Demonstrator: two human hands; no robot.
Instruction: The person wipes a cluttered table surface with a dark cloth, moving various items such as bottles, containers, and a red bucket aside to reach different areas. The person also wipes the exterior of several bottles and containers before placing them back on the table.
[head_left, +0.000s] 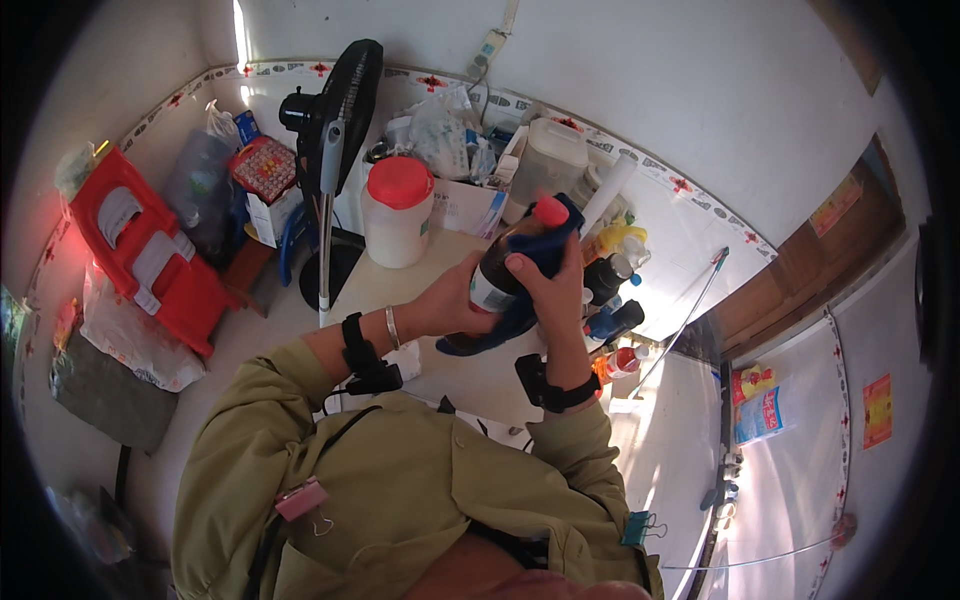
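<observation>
A dark bottle (496, 264) with a red cap and a pale label is tilted in front of me, above the table (450, 371). My left hand (450, 300) grips its lower part. Around its far side my right hand (553, 281) presses a dark blue cloth (529, 244) against it, the thumb lying near the bottle's shoulder. Part of the cloth hangs below the bottle. A white plastic jar with a red lid (397, 214) stands on the table beyond my left hand.
Several bottles (609, 274) crowd the table's right side. A clear lidded container (551, 154) and a cardboard box (461, 206) stand behind. On the left are a black fan (352, 112) and a red plastic chair (154, 247). A long thin pole (679, 330) leans at right.
</observation>
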